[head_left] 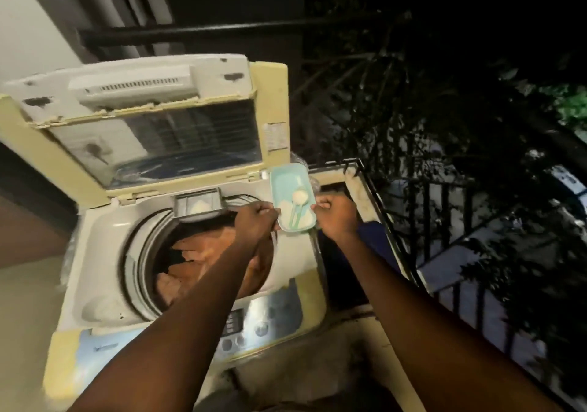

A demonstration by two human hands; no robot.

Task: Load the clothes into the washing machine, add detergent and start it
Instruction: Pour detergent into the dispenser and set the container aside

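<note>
The control panel [254,319] sits just in front of the drum [137,253], which is loaded with orange clothes [203,248]. Over the drum's far right rim, the left hand [257,218] and right hand [336,213] each pinch a side of the open detergent tub [287,183], with its scoop [298,202] lying inside. Tilted, the tub could spill powder past the drawer [198,205] behind the drum

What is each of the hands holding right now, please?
Left hand: grips the left edge of the detergent container.
Right hand: grips the container's right edge.
</note>
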